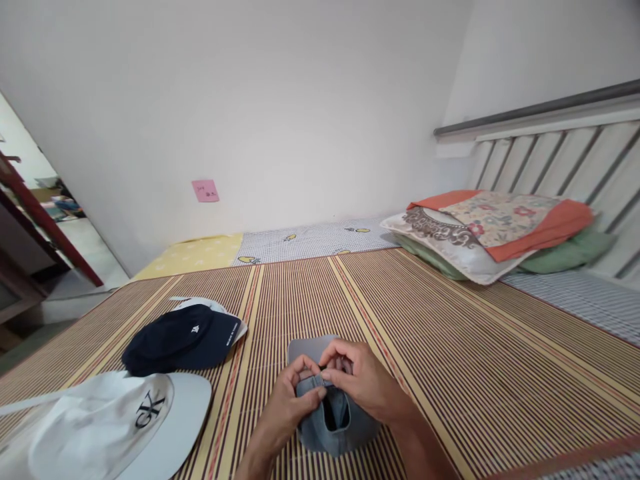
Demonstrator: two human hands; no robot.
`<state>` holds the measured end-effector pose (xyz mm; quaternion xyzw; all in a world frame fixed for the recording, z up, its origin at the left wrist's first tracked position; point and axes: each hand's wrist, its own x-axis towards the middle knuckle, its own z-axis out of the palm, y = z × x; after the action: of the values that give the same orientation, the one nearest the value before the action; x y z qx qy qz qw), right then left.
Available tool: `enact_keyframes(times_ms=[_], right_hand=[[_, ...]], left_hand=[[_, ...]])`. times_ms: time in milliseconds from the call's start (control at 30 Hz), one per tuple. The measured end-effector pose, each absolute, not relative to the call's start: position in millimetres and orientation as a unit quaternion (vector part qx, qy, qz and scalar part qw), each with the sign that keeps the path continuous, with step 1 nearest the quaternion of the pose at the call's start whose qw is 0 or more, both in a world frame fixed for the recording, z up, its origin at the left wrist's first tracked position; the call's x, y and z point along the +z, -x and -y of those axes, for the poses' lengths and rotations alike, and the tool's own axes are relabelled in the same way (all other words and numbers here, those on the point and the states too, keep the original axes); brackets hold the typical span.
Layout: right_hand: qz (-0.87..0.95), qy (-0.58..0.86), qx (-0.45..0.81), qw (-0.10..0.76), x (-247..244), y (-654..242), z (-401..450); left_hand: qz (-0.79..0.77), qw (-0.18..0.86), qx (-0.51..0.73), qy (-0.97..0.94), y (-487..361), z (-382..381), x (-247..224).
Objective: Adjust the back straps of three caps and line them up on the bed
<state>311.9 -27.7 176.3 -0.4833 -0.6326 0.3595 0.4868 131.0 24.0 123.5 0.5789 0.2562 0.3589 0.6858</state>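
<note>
A grey-blue baseball cap [340, 437] lies on the striped bamboo mat, its back opening turned toward me and its brim pointing away. My left hand [295, 393] pinches the cap's back strap between thumb and fingers. Close against it, my right hand [357, 373] pinches the same strap from the other side. The fingertips meet over the strap, so its fastening is mostly hidden. To the left lies a navy cap [175, 340] on top of a white cap [243, 329]. Nearer to me is a white cap with black letters [110, 413].
The bamboo mat [425, 347] covers the bed. Stacked pillows [520, 220] rest at the right beside a white slatted headboard [550, 160]. A pink note [205, 191] is stuck on the wall behind. At the far left is a doorway [85, 227].
</note>
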Motion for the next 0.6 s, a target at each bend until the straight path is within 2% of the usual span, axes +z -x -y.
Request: enact_keyframes(times_ms=[400,600], right_hand=[[0.62,0.472,0.371,0.505,177.7,-308.7,24.8],[0.643,0.492,0.327,0.488,184.5,-317.8,29.3]], left_hand=[[-0.286,0.642,0.402,-0.586,-134.6,-21.3,122.2],[-0.306,0.636,0.4,-0.585,-132.8,-22.2,127.7]])
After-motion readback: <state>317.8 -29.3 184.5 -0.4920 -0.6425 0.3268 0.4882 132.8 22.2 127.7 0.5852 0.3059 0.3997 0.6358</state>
